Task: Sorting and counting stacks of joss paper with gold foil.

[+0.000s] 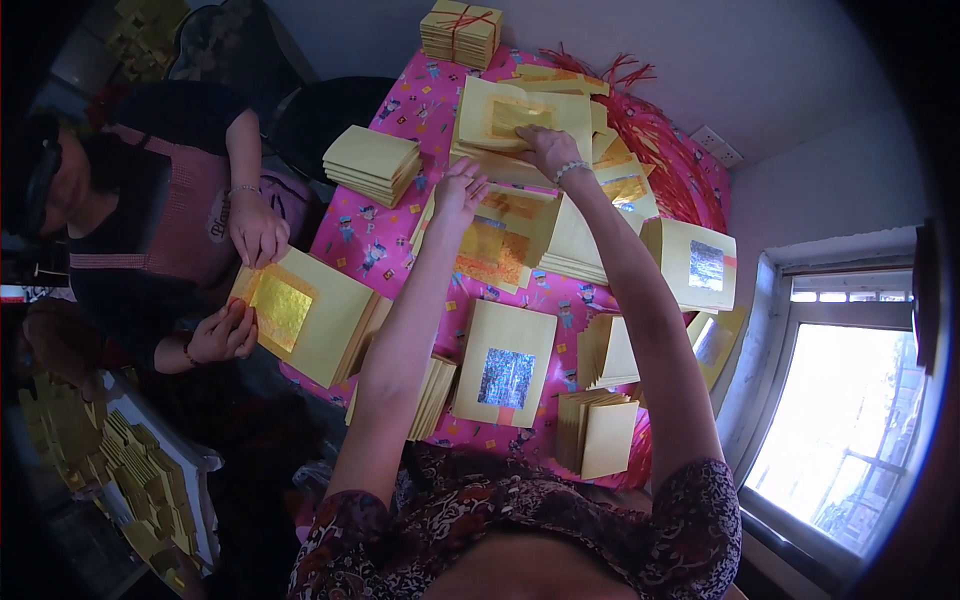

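At the far side of the table, my right hand (552, 152) has its fingers closed on the near edge of a yellow joss paper sheet (520, 112) with a gold foil square. That sheet lies on top of a stack. My left hand (460, 188) is raised just left of the stack, palm turned up, fingers loosely bent and apart with nothing in them. Beneath my hands lie joss papers with orange-gold foil (492, 250). Closer to me is a joss paper with a silver foil square (505, 375).
Folded yellow paper stacks (372, 165) stand about the pink patterned table (345, 235). A bundle tied with red string (460, 35) sits at the back; red strands (660, 150) hang at the right. On the left, a co-worker's hands (258, 232) hold a gold-foil paper (283, 308). A window (840, 400) is at right.
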Demonstrator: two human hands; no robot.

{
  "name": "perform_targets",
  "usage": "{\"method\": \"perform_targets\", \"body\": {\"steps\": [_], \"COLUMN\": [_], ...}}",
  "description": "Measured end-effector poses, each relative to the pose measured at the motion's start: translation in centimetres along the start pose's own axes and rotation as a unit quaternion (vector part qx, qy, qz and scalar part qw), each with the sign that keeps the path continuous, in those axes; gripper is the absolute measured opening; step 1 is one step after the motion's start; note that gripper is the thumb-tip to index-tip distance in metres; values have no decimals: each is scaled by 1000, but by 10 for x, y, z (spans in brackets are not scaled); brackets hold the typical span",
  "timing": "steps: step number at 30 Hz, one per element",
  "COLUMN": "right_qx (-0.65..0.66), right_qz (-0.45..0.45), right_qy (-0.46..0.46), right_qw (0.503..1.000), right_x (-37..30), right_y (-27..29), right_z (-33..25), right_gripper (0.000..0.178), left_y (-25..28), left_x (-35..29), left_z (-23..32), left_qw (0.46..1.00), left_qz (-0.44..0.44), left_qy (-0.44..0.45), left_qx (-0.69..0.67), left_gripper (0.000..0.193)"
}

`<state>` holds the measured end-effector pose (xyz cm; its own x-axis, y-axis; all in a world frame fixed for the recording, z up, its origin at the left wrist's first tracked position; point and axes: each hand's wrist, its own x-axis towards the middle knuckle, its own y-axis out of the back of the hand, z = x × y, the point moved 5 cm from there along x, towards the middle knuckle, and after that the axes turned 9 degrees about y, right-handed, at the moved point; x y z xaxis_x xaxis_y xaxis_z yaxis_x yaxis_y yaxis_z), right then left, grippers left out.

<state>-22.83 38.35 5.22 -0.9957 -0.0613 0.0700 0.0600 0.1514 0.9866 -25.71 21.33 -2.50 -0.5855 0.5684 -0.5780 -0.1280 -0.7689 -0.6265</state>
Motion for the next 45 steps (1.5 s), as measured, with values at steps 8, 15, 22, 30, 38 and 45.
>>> {"method": "perform_targets", "body": {"steps": [8, 15, 22, 30, 38, 45], "right_qx": [5, 34, 58, 55, 0, -48], "right_qz": [6, 47, 42, 65, 76, 133], "right_qy": [-8, 9, -3, -2, -49, -33], "right_qw": [1000, 998, 997, 996, 996, 989], "right_x": [0, -4, -3, -10, -19, -38], "right_y": [2, 6, 10, 10, 6, 42], "right_z": [-1, 12, 9, 12, -4, -17], "right_gripper": [45, 43, 43, 41, 53, 58], "left_y": [-12, -17, -26, -74, -66, -67], "left_x": [4, 6, 16, 14, 47, 43], "left_z": [-3, -8, 2, 6, -1, 13], "left_qw": [1000, 999, 999, 997, 991, 994], "left_qz": [-21, -27, -33, -75, 92, -10], "left_qy": [23, 26, -4, -23, -51, -76], "left_qx": [2, 4, -17, 3, -80, -76], "left_gripper": [46, 48, 51, 53, 36, 37]}}
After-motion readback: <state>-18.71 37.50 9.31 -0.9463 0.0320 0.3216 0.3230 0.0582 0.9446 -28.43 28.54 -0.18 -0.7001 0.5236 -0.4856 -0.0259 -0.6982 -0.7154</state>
